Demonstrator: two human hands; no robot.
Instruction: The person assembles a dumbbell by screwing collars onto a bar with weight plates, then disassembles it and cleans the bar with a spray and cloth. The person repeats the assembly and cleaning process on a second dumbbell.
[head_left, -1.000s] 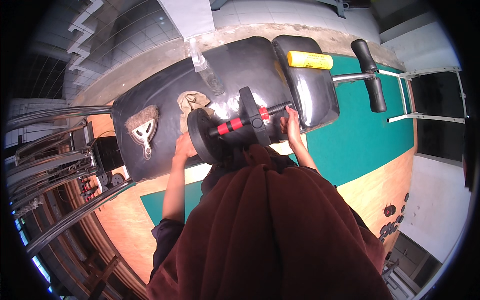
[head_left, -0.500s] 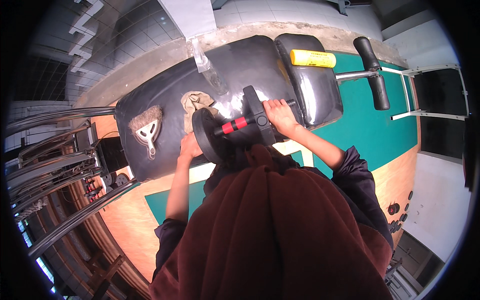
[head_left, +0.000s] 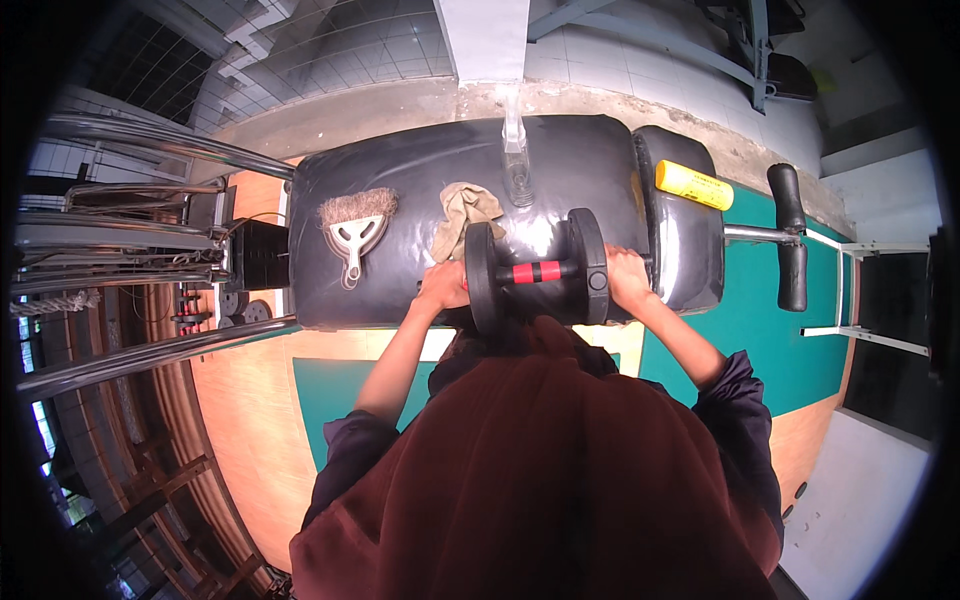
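Observation:
A black dumbbell (head_left: 535,272) with a red grip band lies level across the near edge of a black padded bench (head_left: 420,180). My left hand (head_left: 443,287) presses against the outer face of its left plate. My right hand (head_left: 626,278) holds the outer face of its right plate. The dumbbell sits between both palms, just above my dark red garment.
On the bench lie a hand brush (head_left: 357,225), a crumpled beige cloth (head_left: 462,212), a clear plastic bottle (head_left: 516,160) and a yellow cylinder (head_left: 694,185). Chrome rack bars (head_left: 130,240) stand at the left. A black handle post (head_left: 790,240) sticks out at the right over green floor mat (head_left: 760,330).
The dumbbell has swung from tilted to level and shifted right. My right hand moved from the bar area to the right plate's outer face; my left hand stays at the left plate.

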